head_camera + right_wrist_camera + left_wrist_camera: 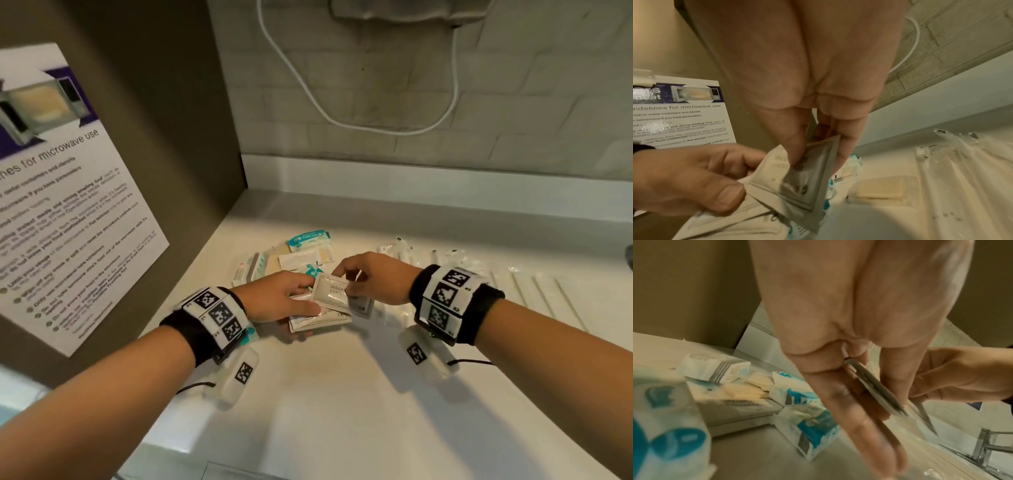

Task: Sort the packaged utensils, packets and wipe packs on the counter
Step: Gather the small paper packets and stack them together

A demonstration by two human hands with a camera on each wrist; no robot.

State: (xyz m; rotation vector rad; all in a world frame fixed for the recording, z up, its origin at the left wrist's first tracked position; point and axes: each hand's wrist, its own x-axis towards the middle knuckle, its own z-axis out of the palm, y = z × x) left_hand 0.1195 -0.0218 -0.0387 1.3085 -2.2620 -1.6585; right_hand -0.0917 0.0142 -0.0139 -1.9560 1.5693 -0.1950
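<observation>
Above a pale, smooth counter (342,394), both forearms reach forward, wrists banded with black-and-white markers. Left hand (281,298) holds a small stack of flat, square, matte cream packets (318,320), thumb on top, fingers beneath. Right hand (370,274) pinches the top packet (332,294) by its edge. Just behind lie crinkly white-and-teal wipe packs (308,240). To the right, long utensils in clear glossy wrappers (534,294) lie side by side.
</observation>
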